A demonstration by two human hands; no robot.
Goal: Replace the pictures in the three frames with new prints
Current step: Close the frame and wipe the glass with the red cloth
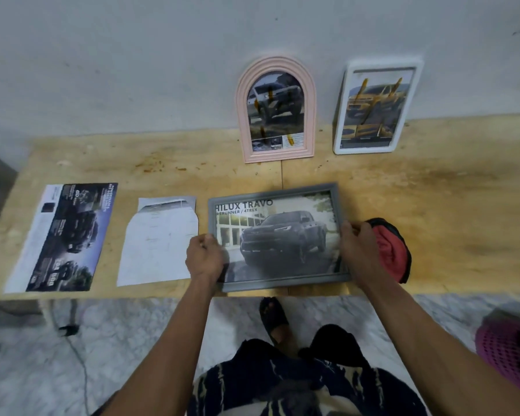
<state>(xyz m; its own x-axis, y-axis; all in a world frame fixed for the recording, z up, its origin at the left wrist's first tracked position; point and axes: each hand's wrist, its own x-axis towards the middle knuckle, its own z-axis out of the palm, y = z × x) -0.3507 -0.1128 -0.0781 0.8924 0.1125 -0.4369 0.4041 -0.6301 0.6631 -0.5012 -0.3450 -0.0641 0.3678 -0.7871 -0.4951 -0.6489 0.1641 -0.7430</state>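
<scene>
Two hands hold the grey frame (278, 235) by its short sides. The left hand (204, 256) has its fingers curled round the left edge, and the right hand (358, 247) has its fingers curled round the right edge. The grey frame lies flat on the near part of the worktop (433, 205), with a truck picture showing in it. A pink arched frame (276, 111) and a white frame (378, 108) lean on the wall at the far side. Two loose prints lie to the left, a dark print (69, 235) and a pale print (159, 241). A red and black cloth (389, 249) sits just beside the right hand. I think the frame could slip off, because its near edge is right at the edge of the worktop. If it tips, the glass might break on the floor. The cloth could also snag under the frame.
</scene>
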